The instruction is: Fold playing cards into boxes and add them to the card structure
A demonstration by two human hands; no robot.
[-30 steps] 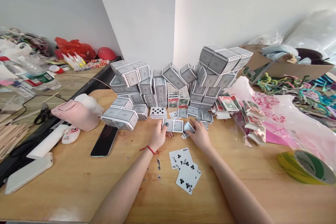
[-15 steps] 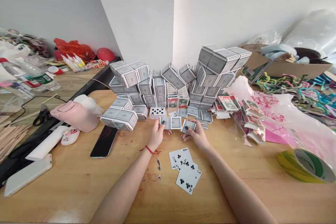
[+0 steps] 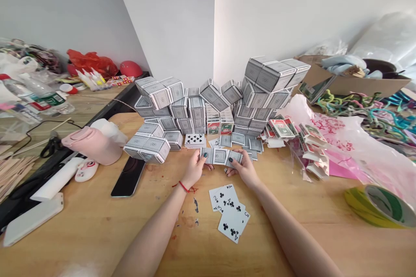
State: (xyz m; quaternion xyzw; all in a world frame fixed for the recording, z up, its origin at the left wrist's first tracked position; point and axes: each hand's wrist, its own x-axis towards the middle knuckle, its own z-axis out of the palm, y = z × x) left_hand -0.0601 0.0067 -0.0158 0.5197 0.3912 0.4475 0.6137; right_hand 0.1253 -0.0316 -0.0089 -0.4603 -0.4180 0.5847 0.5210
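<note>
My left hand [image 3: 194, 169] pinches the left end of a short row of playing cards [image 3: 220, 156], patterned backs facing me. At the row's right end, my right hand [image 3: 243, 169] pinches a card between thumb and fingers. The cards meet in the middle, above the table. Just behind lie more back-up cards [image 3: 238, 138] and a face-up eight of spades [image 3: 195, 140]. Closer to me, between my forearms, several face-up clubs cards [image 3: 231, 220] overlap on the wood. Stacked blocks of cards [image 3: 188, 112] form a wall-like structure beyond my hands.
Red and green card boxes [image 3: 281, 128] lie right of the stacks. Farther right are a crumpled plastic sheet [image 3: 325, 121], a yellow-green tape roll [image 3: 378, 205] and a cardboard box [image 3: 360, 84]. A black phone [image 3: 128, 177], a pink cup [image 3: 94, 143] and a white mouse [image 3: 86, 170] stand left.
My right hand's card has moved left and now meets the cards in my left hand, closing the gap between them. The view has shifted slightly.
</note>
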